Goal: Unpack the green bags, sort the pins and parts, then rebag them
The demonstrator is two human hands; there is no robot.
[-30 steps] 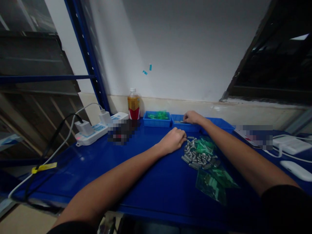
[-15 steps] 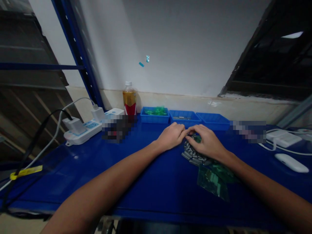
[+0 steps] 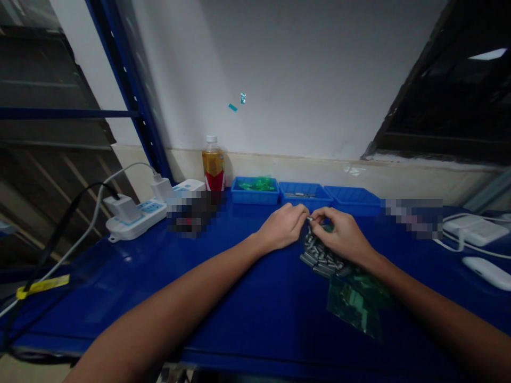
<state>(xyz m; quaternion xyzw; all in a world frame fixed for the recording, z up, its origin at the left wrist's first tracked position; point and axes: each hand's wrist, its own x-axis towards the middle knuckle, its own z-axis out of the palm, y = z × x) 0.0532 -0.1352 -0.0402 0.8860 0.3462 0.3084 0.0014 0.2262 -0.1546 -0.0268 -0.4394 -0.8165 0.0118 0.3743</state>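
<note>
A small silver metal pin (image 3: 310,218) shows between my two hands, its end at the fingertips of my right hand (image 3: 339,231), which pinches it between thumb and fingers. My left hand (image 3: 282,225) is closed beside it, fingers curled and meeting the pin's other side; what lies inside them is hidden. Under and in front of my right hand is a pile of short metal pins (image 3: 319,256) on the blue table. A green transparent plastic bag (image 3: 355,306) lies at the near side of the pile, partly beneath my right forearm.
Along the wall stand a blue bin (image 3: 255,198) with green pieces, a blue bin (image 3: 305,201) with a few metal pins, and another blue bin (image 3: 353,206). A drink bottle (image 3: 214,165) and a power strip (image 3: 139,215) are left. A white case (image 3: 489,272) lies right.
My fingertips have drawn slightly apart, and a silver pin now shows between them. The view has shifted a little; the pile and bag lie as before.
</note>
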